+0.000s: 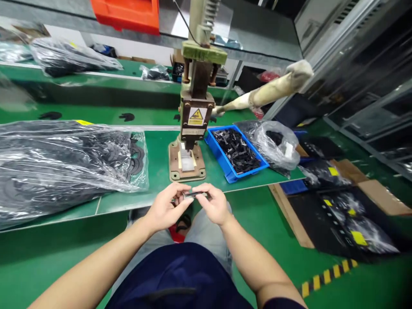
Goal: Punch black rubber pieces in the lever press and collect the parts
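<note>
Between my fingertips is a small, thin dark part (194, 194), mostly covered by the fingers; its exact kind is hidden. My left hand (170, 205) pinches its left end and my right hand (213, 203) its right end. Both hands are just off the bench's front edge, above my lap. Directly beyond them stands a hand-lever press (197, 111) with a warning label, its ram over a pale fixture block (187, 162) on the base. To the press's right, a blue tray (232, 175) holds many small black parts.
A big clear bag (71, 163) of black curved parts covers the bench's left side. The press's wrapped lever (267, 92) sticks out to the right. Another clear bag (277, 146) lies beyond the tray. An open carton (291, 214) with bagged parts stands at right. An orange bin (127, 15) sits above.
</note>
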{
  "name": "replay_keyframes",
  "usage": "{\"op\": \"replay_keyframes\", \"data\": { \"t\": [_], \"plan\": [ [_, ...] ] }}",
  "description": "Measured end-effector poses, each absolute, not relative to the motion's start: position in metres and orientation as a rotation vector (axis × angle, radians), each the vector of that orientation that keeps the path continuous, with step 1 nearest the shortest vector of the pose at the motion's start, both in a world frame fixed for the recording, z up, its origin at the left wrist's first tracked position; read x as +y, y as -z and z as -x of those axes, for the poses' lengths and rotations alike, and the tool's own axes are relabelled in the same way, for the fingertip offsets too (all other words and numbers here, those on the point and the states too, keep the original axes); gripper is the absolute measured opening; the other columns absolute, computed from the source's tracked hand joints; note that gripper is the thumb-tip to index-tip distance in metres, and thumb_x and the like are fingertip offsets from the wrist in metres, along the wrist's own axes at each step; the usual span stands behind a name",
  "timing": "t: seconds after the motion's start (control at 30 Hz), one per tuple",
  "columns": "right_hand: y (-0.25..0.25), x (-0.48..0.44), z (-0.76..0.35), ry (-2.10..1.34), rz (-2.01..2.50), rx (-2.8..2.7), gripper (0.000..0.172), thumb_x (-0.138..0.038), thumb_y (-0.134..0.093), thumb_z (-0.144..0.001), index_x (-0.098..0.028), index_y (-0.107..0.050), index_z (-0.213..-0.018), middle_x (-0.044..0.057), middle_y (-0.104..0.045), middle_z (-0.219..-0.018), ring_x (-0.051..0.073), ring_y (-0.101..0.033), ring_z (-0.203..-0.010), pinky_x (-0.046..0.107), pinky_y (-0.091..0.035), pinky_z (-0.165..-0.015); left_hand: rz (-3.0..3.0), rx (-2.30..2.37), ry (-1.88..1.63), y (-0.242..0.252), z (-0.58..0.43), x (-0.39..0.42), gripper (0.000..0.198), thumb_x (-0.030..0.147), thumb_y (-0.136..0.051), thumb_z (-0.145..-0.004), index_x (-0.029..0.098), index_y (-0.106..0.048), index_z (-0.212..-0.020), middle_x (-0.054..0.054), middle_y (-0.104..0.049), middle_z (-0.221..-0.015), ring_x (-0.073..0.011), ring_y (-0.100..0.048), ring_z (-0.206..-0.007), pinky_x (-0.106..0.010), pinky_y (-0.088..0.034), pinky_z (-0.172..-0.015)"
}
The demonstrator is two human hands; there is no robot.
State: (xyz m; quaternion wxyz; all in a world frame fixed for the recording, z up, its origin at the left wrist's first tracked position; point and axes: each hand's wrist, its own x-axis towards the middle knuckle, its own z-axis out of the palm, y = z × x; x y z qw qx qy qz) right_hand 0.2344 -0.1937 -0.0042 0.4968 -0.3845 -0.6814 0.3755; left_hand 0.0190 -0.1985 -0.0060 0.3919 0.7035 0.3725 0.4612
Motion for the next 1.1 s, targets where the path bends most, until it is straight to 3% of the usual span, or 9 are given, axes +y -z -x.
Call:
{"op": "replay_keyframes", "data": {
  "t": [0.33, 0.53, 0.67, 0.8, 0.9, 1.0, 1.1],
  "plan": [
    [0.003, -0.197, -0.234, -0.819, 0.859, -1.695, 0.018, -0.028, -0.069, -0.099, -0.027, -0.08, -0.114, 0.005, -0.08, -0.102, 0.019, -0.074, -0.093, 0.037, -0.062, -0.088, -1.891, 0.957, -1.218, -0.003, -0.019, -0.209, 0.014, 0.026, -0.07, -0.101, 0.025, -0.071, -0.116, -0.001, -0.066, -0.089, -0.0128, -0.062, -0.073, -0.027, -0.054, -0.065],
    [0.006, -0.199, -0.233, -0.842, 0.919, -1.71, 0.019, -0.033, -0.068, -0.1, -0.028, -0.08, -0.114, 0.006, -0.081, -0.103, 0.02, -0.074, -0.093, 0.039, -0.063, -0.088, -1.993, 0.946, -1.271, -0.005, -0.015, -0.206, 0.014, 0.026, -0.071, -0.099, 0.028, -0.072, -0.113, -0.007, -0.073, -0.101, -0.0197, -0.07, -0.088, -0.034, -0.059, -0.073],
    [-0.004, -0.182, -0.247, -0.786, 0.977, -1.805, 0.029, -0.035, -0.066, -0.101, -0.027, -0.075, -0.128, 0.009, -0.077, -0.116, 0.021, -0.073, -0.104, 0.041, -0.063, -0.097, -2.062, 1.01, -1.246, 0.0, -0.004, -0.183, 0.006, 0.027, -0.067, -0.102, 0.025, -0.073, -0.105, -0.007, -0.076, -0.1, -0.0192, -0.07, -0.089, -0.034, -0.059, -0.079],
    [-0.055, -0.132, -0.284, -0.527, 0.993, -1.636, 0.053, -0.047, -0.069, -0.098, -0.028, -0.059, -0.146, 0.011, -0.068, -0.136, 0.023, -0.069, -0.121, 0.046, -0.06, -0.109, -2.04, 1.316, -1.206, 0.01, 0.009, -0.133, 0.02, 0.039, -0.063, -0.104, 0.023, -0.076, -0.104, -0.006, -0.077, -0.103, -0.017, -0.068, -0.081, -0.032, -0.057, -0.077],
    [-0.121, -0.092, -0.304, -0.322, 0.816, -1.576, 0.074, -0.065, -0.07, -0.094, -0.028, -0.048, -0.154, 0.011, -0.061, -0.15, 0.025, -0.064, -0.139, 0.045, -0.058, -0.117, -2.107, 1.457, -1.087, 0.014, 0.01, -0.091, 0.025, 0.04, -0.06, -0.104, 0.022, -0.077, -0.111, -0.006, -0.08, -0.109, -0.0202, -0.072, -0.093, -0.033, -0.058, -0.089],
    [-0.184, -0.065, -0.302, -0.222, 0.692, -1.638, 0.078, -0.076, -0.062, -0.092, -0.029, -0.047, -0.153, 0.007, -0.062, -0.152, 0.022, -0.066, -0.14, 0.039, -0.056, -0.121, -2.222, 1.546, -0.911, 0.013, 0.005, -0.06, 0.027, 0.035, -0.056, -0.104, 0.023, -0.077, -0.115, -0.007, -0.079, -0.12, -0.0244, -0.073, -0.112, -0.035, -0.057, -0.099],
    [-0.213, -0.053, -0.287, -0.215, 0.609, -1.708, 0.067, -0.076, -0.06, -0.093, -0.025, -0.059, -0.135, 0.001, -0.071, -0.13, 0.019, -0.073, -0.126, 0.04, -0.059, -0.116, -2.321, 1.587, -0.754, 0.01, -0.002, -0.044, 0.029, 0.03, -0.053, -0.104, 0.025, -0.077, -0.119, -0.007, -0.077, -0.128, -0.0257, -0.072, -0.12, -0.034, -0.057, -0.099]
  ]
}}
